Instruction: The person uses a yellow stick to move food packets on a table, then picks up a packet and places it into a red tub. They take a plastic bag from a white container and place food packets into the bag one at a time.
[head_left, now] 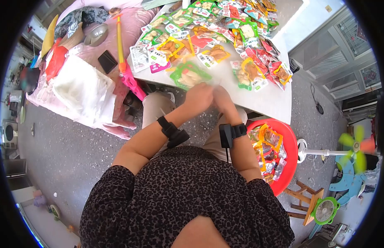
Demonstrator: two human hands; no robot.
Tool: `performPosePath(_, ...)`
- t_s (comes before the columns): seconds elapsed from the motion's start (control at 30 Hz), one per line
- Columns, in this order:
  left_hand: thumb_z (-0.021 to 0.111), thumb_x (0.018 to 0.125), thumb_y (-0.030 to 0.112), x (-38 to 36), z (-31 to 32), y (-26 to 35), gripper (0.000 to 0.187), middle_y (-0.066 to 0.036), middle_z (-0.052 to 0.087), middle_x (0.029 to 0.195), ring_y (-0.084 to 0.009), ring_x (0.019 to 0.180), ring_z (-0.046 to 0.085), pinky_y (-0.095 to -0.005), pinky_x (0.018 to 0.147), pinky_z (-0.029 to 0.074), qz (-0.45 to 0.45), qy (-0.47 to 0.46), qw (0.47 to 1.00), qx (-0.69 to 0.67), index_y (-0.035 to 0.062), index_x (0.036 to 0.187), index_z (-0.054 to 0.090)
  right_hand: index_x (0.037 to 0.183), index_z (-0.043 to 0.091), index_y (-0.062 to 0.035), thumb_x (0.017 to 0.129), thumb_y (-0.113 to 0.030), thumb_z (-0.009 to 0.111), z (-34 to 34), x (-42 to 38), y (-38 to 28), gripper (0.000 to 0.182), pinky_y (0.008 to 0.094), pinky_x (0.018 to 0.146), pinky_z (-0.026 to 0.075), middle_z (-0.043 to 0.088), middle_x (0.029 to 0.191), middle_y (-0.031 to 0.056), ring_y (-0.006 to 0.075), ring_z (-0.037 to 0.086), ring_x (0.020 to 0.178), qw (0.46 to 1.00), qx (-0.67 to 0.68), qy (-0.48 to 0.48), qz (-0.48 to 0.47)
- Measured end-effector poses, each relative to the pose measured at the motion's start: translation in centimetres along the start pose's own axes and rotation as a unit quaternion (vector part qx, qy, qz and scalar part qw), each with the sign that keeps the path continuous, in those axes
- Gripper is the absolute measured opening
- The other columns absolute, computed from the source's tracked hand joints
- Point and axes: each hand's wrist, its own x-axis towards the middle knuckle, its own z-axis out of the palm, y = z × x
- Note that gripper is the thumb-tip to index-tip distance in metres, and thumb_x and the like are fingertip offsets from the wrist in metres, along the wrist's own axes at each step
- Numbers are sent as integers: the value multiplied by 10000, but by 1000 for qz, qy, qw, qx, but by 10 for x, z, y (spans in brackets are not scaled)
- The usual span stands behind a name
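At the near edge of the white table, my left hand is closed with its fingers at the lower right corner of a green-edged snack packet. Pale pieces show through that packet's clear front, and it is blurred by motion. My right hand is closed just beside the left, the fingertips almost together. What the right fingers pinch, if anything, is hidden. Beyond my hands lies an orange-edged packet. To their right, a green-edged and an orange-edged packet overlap.
Many snack packets cover the far part of the table. A red tub of packets stands by my right arm. On the left, a pink-covered surface holds a phone, a metal bowl and white sheeting. A fan is at right.
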Motion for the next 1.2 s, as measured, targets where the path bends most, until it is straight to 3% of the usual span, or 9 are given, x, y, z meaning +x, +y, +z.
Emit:
performPosePath(0.07,480,685,147,-4,6,-6,94,-112,506,691,-276,706,485,-371,580,409,-7,4,1000,0,62,723,494,777,511,-12,756,-97,427,3,13,7,122,210,425,362,506,622,24,111,468,503,986,-146,-44,-68)
performPosePath(0.17,514,669,169,-7,0,-14,167,-111,509,737,-278,736,480,-369,630,402,4,-13,1000,-25,64,798,521,775,517,-12,755,-119,428,16,12,3,140,205,400,338,501,597,17,95,455,482,981,183,-43,50)
performPosePath(0.27,559,635,183,-16,-23,-6,297,-111,496,893,-282,861,462,-390,746,365,62,31,997,18,70,908,528,820,516,-14,743,-114,451,-5,3,0,142,201,392,326,506,604,18,80,446,477,995,44,-89,12)
performPosePath(0.47,596,577,165,-35,-4,-29,441,-116,407,1097,-293,1064,361,-473,869,249,157,37,978,131,110,1005,506,883,502,3,732,-149,507,-23,-7,14,215,201,429,356,517,628,24,87,472,508,986,134,93,-16)
performPosePath(0.57,593,576,181,-32,8,-38,471,-110,409,1108,-283,1076,362,-483,902,236,177,34,969,170,158,1034,485,891,498,20,731,-174,522,-19,13,18,252,214,479,387,524,651,41,104,501,567,971,58,209,-99)
performPosePath(0.67,563,608,169,-33,10,-37,448,-114,404,1114,-283,1082,359,-486,913,224,174,28,966,187,165,1048,478,907,494,26,725,-178,544,-24,48,24,278,221,524,402,534,677,62,120,513,615,930,-187,284,-142)
performPosePath(0.93,543,620,123,-35,2,-45,414,-119,403,1091,-296,1051,377,-469,882,263,156,76,970,168,167,1030,501,779,514,-6,735,-107,504,-30,45,3,111,313,591,416,510,722,85,215,512,674,988,68,75,-117)
performPosePath(1.07,578,594,120,-33,-2,-41,458,-140,388,1098,-314,1048,372,-449,874,281,136,119,971,154,135,1044,491,899,439,-34,739,-9,476,-22,31,-20,165,260,442,407,499,654,73,162,483,512,873,485,42,-33)
performPosePath(1.2,587,633,150,-32,-18,-21,449,-170,373,1118,-334,1041,374,-447,865,292,98,139,982,80,65,1059,473,927,411,-42,746,6,459,-14,28,-40,194,300,527,450,502,675,88,187,513,560,797,601,-40,-49)
